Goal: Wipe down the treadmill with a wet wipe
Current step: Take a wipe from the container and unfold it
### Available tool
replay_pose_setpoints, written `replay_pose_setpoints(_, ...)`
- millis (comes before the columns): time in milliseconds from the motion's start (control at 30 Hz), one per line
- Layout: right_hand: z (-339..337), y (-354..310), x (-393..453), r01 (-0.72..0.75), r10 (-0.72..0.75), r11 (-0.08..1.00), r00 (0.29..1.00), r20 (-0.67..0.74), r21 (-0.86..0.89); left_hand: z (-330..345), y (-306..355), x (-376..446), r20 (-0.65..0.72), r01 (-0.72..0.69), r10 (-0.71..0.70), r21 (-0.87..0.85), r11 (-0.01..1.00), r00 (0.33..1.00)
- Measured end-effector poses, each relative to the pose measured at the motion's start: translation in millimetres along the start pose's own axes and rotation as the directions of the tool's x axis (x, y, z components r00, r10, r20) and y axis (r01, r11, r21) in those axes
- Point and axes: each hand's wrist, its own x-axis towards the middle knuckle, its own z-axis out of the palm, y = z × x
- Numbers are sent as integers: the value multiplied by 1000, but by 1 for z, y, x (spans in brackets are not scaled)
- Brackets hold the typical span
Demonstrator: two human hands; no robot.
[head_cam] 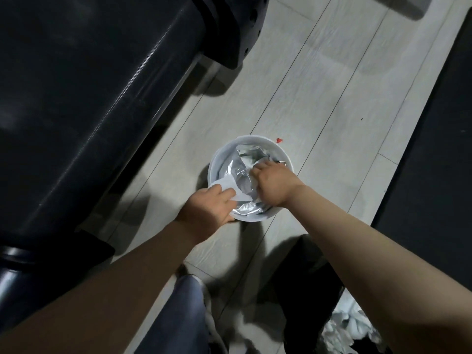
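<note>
Both my hands over small white bin (277, 152) on pale plank floor (319, 80). My left hand (208, 209) at near rim, fingers curled, pinching white wet wipe (231, 186) that lies across bin mouth. My right hand (274, 185) knuckles-up inside bin, fingers curled down onto crumpled silver foil wrapper (241, 172); exact grip hidden. Black treadmill (84, 93) just left of bin

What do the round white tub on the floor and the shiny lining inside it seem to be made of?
The tub looks like smooth white plastic: an even, matte rim with no grain. The lining looks like foil or metallised film, silver, crinkled, with sharp glints. The sheet under the left hand looks like a soft white wipe, though paper is possible.
</note>
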Motion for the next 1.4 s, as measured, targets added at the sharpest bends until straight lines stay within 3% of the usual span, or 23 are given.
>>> replay_pose_setpoints(100, -15, 0, 12, -91, 84, 994, 991, 105, 57, 4, -6, -1, -76, -7, 3, -51, 999, 997)
replay_pose_setpoints(300, -46, -4, 24, -275, 169, 936, 899, 403, 220, -32, -51, 11, 69, 105, -87, -332, 937, 994)
replay_pose_setpoints(500, -52, -26, 16, -229, 205, 973, 848, 488, -10, -46, -52, 4, 151, 111, -40, -500, 859, 988)
replay_pose_setpoints(667, -49, -30, 4, -169, 135, 984, 901, 411, 47, -49, -46, -3, 204, 197, -100, -541, 818, 974)
replay_pose_setpoints(767, -46, -19, -3, -180, 115, 949, 963, 245, 259, -53, -42, -7, 247, 246, -125, -553, 796, 961)
replay_pose_setpoints(867, -44, -13, -13, -192, 96, 705, 980, 176, 682, -58, -48, -13, 325, 302, -135, -544, 783, 936)
replay_pose_setpoints(933, -45, -10, -19, -118, 84, 550, 993, 86, 827, -61, -57, -17, 405, 389, -191, -489, 781, 894)
replay_pose_setpoints(1067, -46, -10, -23, 38, 117, 442, 988, -99, 896, -63, -74, -19, 439, 471, -265, -474, 744, 859)
replay_pose_setpoints(1233, -39, -10, -25, 56, 223, 291, 967, -125, 955, -73, -73, -12, 352, 437, -289, -484, 758, 890)
replay_pose_setpoints(1400, -34, -8, -32, 102, 327, -105, 943, -63, 989, -73, -63, -21, 375, 397, -229, -469, 789, 898)
